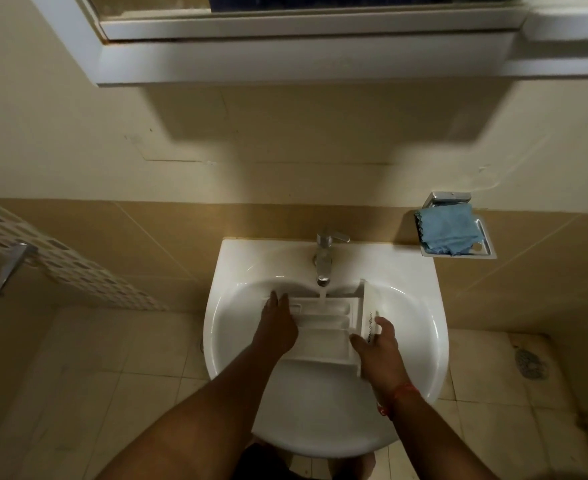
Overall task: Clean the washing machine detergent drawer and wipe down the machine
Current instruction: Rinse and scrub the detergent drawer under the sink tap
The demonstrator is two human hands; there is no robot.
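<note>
My left hand (277, 327) lay over the left end of the white plastic compartmented drawer (323, 323) in the white ceramic basin (237, 261); I couldn't tell whether it gripped. The chrome tap (324, 258) ran into the far compartment, so rinsing seemed only part done. My right hand (377, 344) clasped the drawer's right end, thumb inside.

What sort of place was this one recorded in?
Probably a home bathroom: a basin with a running tap, a wall cabinet above, and a tiled floor with a drain. The left hand and right hand hold a tray under the water.
</note>
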